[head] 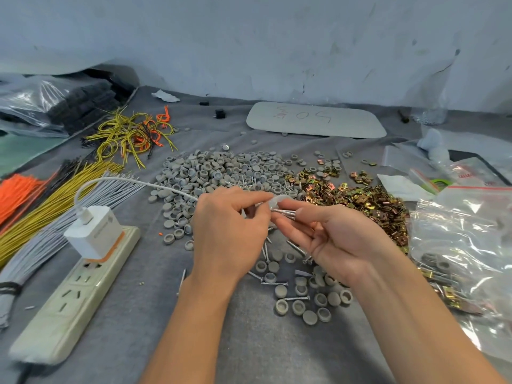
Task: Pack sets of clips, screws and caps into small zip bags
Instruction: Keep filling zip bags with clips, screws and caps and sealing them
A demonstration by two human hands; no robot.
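Several screws are pinched in the right hand, just beside a small clear zip bag pinched by the left hand; grey caps and brass clips are heaped behind on grey cloth

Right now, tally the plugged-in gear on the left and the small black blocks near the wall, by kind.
Power strip: 1
White charger: 1
White cable: 1
Small black blocks: 2
Total: 5
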